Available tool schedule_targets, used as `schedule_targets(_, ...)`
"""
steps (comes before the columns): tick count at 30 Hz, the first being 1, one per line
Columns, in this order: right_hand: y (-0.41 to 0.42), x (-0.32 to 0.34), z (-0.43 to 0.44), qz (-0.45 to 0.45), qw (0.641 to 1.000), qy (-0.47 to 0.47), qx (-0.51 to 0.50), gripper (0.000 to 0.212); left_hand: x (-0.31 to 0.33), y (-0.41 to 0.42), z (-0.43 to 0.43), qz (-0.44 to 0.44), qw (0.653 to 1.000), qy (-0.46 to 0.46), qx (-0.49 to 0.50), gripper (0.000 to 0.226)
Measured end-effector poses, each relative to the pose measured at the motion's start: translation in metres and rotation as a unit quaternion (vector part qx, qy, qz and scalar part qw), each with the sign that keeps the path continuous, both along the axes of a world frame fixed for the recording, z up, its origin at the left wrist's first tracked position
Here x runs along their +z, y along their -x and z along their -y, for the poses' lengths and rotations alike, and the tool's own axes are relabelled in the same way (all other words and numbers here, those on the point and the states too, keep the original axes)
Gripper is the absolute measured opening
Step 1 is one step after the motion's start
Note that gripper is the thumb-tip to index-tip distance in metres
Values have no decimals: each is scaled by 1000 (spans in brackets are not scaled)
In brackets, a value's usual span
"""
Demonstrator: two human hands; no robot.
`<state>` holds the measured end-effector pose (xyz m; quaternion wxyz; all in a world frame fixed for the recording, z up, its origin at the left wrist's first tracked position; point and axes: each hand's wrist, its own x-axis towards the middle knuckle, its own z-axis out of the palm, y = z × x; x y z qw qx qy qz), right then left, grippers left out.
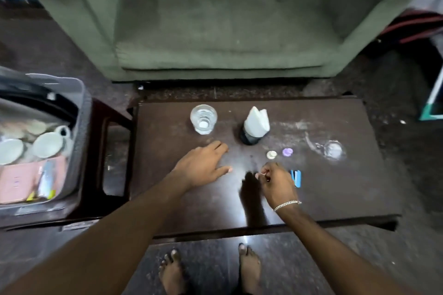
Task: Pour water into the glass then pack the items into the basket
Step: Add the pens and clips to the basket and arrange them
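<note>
A clear glass (pixel 203 118) with water in it stands at the back of the dark wooden table (pixel 335 189). Right of it is a dark holder stuffed with white napkins (pixel 255 126). My left hand (pixel 203 165) lies flat on the table, fingers spread, holding nothing. My right hand (pixel 275 182) is pinched on a small thin object that is too small to identify. Just beyond it lie a cream round piece (pixel 271 154) and a purple round piece (pixel 287 151). A blue item (pixel 296 177) lies beside my right hand. The grey basket (pixel 79 112) stands at the left.
The basket holds white cups, a pink packet and other items, and rests on a dark side table (pixel 112 151). A green armchair (pixel 215 26) faces the table. A wet smudge (pixel 332 149) marks the table's right side. My bare feet (pixel 208 270) stand below the front edge.
</note>
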<state>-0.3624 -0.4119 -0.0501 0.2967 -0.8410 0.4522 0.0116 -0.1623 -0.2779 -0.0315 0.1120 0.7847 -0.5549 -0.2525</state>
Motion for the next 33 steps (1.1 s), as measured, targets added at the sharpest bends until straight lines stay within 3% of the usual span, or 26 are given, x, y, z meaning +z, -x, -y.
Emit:
schedule_targets(6, 61, -24, 67, -15, 997, 17, -67, 14, -36, 59, 82, -34, 999, -37, -20, 56)
schedule_targets(11, 80, -52, 100, -80, 992, -15, -96, 38, -64, 90, 127, -42, 997, -65, -2, 56)
schedule_targets(14, 78, -68, 108, -98, 991, -38, -87, 52, -78, 99, 148, -55, 996, -72, 12, 58)
schedule_targets(18, 75, -84, 114, -125, 991, -15, -38, 54, -89, 111, 168, -47, 995, -87, 21, 55)
schedule_targets(25, 72, -96, 126, -53, 998, -25, -39, 42, -96, 118, 190, -32, 995, -87, 42, 35)
schedule_targets(29, 68, -89, 128, 47, 984, -121, -125, 42, -97, 115, 173, -76, 994, -45, 66, 26)
schedule_targets(33, 57, -75, 104, 108, 960, -218, -140, 44, -93, 99, 124, -96, 991, -31, 85, 26)
